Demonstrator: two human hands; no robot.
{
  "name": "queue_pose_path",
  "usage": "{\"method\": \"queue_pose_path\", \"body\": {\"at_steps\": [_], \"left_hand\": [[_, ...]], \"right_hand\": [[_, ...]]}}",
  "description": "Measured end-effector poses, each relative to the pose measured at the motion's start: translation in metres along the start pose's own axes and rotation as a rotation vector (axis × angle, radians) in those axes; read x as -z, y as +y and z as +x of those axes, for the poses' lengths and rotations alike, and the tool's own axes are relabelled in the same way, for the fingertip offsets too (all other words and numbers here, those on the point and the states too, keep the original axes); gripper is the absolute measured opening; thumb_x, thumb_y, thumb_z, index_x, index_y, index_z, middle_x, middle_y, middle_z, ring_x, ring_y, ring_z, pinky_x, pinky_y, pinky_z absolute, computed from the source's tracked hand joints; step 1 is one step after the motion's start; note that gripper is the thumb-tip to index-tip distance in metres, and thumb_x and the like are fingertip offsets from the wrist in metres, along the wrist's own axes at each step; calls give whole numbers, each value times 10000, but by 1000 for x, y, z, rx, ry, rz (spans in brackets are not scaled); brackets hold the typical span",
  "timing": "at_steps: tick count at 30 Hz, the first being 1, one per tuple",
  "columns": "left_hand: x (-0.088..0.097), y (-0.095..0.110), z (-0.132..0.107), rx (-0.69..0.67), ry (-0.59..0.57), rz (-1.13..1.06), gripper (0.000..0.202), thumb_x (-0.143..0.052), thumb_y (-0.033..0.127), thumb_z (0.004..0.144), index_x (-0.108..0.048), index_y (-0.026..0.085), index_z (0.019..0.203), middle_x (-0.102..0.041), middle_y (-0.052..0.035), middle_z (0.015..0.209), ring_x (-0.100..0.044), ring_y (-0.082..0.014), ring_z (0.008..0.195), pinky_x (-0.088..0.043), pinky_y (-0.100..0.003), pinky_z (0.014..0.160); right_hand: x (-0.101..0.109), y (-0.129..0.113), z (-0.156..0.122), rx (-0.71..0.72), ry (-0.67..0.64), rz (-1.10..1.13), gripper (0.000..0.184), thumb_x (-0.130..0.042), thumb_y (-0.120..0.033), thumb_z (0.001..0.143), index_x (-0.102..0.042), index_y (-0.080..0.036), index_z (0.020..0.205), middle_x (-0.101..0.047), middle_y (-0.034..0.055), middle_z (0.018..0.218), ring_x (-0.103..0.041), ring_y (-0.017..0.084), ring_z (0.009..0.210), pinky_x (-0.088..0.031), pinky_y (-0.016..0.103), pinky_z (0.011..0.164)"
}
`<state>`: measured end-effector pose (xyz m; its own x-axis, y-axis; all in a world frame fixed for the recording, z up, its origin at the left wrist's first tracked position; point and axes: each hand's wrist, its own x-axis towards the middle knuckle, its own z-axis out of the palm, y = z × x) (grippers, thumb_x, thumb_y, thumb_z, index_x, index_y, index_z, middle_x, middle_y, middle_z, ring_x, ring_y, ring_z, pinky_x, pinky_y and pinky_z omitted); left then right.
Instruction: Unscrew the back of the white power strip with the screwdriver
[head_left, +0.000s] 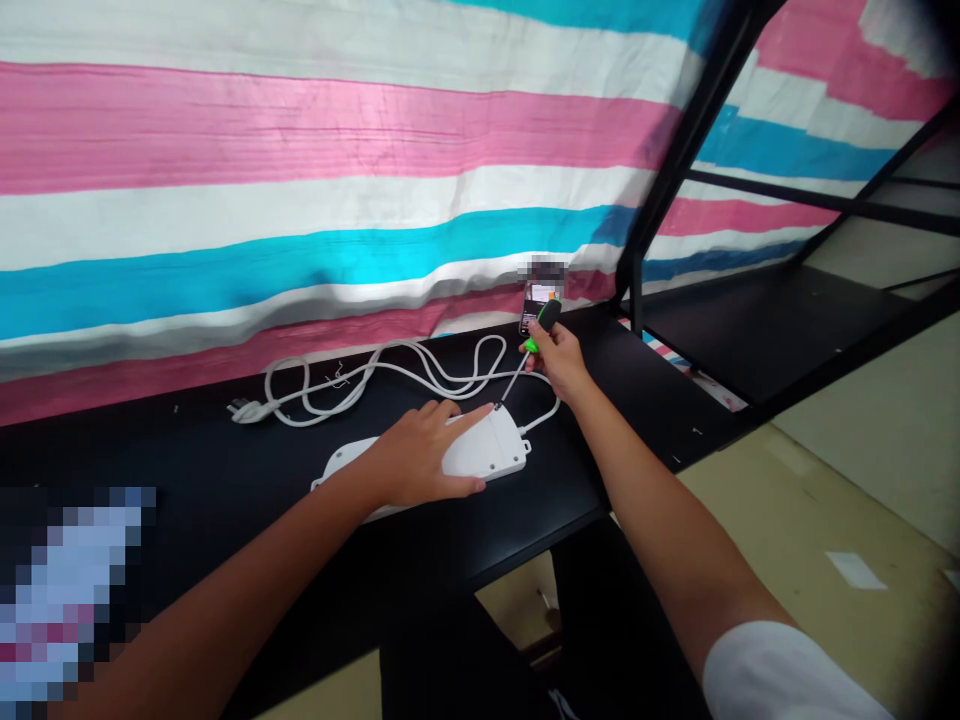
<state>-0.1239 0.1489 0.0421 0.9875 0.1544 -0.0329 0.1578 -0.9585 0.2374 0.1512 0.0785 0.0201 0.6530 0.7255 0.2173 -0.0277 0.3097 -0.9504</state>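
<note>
A white power strip lies underside up on the black table, with screws in its visible face. Across its middle spreads my left hand, thumb at the near edge and fingers over the far edge, gripping it. Its index finger reaches to the strip's far right corner. My right hand is closed around the green and black handle of a screwdriver. The shaft slants down to that same corner, its tip at a screw spot beside my left index fingertip. My left hand and forearm hide part of the strip.
The strip's white cord lies looped behind it, ending in a plug at the left. A phone leans against the striped sheet. Black frame bars rise at the right. A blurred patch covers the lower left.
</note>
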Motion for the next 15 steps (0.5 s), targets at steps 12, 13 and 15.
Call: {"method": "queue_pose_path", "body": {"at_steps": [12, 13, 15], "left_hand": [[4, 1, -1, -16, -25, -42, 1045, -738, 617, 769, -138, 421, 1602, -475, -93, 1250, -492, -308, 1118, -404, -462, 1002], [5, 1, -1, -21, -34, -48, 1068, -756, 603, 751, -136, 422, 1602, -475, -91, 1230, -497, -303, 1098, -407, -458, 996], [6, 1, -1, -20, -46, -50, 1091, -774, 588, 726, -142, 424, 1600, -467, -94, 1212, -502, -301, 1070, -413, -459, 985]], "right_hand": [[-3, -1, -2, -34, -62, 25, 616, -871, -655, 651, -578, -182, 915, -666, -7, 698, -564, 99, 445, -525, 209, 399], [-4, 0, -3, -42, -68, 22, 612, -870, -654, 654, -575, -183, 911, -667, -7, 699, -563, 99, 445, -524, 208, 398], [-6, 1, -5, -56, -89, 14, 597, -863, -653, 668, -565, -186, 893, -670, -4, 702, -566, 98, 449, -525, 206, 405]]}}
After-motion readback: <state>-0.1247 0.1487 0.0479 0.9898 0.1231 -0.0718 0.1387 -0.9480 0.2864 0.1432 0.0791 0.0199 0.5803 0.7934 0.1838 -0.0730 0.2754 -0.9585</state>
